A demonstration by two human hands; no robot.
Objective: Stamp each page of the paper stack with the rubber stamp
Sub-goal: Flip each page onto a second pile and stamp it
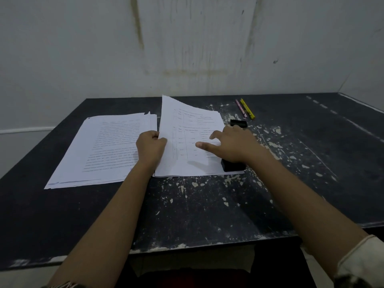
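Observation:
Two paper stacks lie on the dark table. The left stack lies flat with printed text facing up. On the right stack the top page, printed with tables, is lifted along its left edge, pinched by my left hand. My right hand rests on the right stack with thumb and fingers spread over the page. A black rubber stamp stands on the stack's lower right corner under the heel of that hand; whether the hand grips it is unclear.
A small black piece, like a stamp lid or ink pad, lies just beyond my right hand. A pink pencil and a yellow pencil lie at the back right. A stained wall rises behind the table.

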